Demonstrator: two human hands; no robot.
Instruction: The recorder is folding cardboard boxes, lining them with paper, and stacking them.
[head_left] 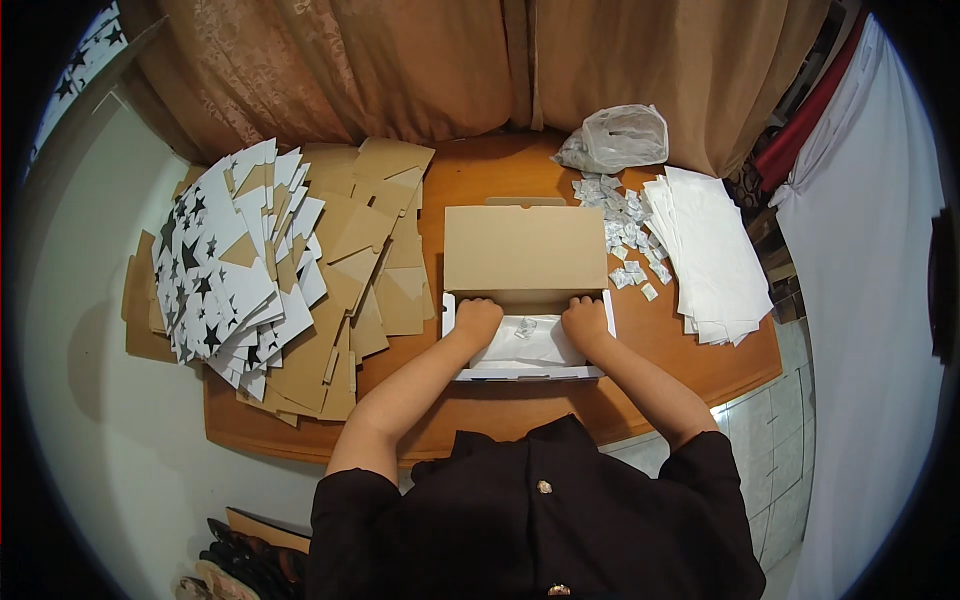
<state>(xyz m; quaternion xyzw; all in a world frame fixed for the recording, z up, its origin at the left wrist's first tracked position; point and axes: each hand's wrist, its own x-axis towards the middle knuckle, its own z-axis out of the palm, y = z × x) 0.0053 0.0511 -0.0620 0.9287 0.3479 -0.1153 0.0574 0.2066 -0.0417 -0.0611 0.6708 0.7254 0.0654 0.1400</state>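
In front of me on the table stands a cardboard box (525,245), white outside and brown inside, with its lid raised at the back. White tissue paper (548,352) lines its bottom, and a small clear-and-white sachet (526,327) lies on the paper. My left hand (479,322) is closed at the box's left side wall, near the back corner. At the opposite wall, my right hand (585,321) is likewise curled over the right side. Both sets of fingertips are partly hidden, down inside the box.
To the left lie stacked flat cardboard boxes (345,235), some showing white sides with black stars (215,270). Right of the box are scattered small sachets (622,222), an open plastic bag (625,137) and a stack of white paper sheets (712,255). A brown curtain (420,70) hangs behind the table.
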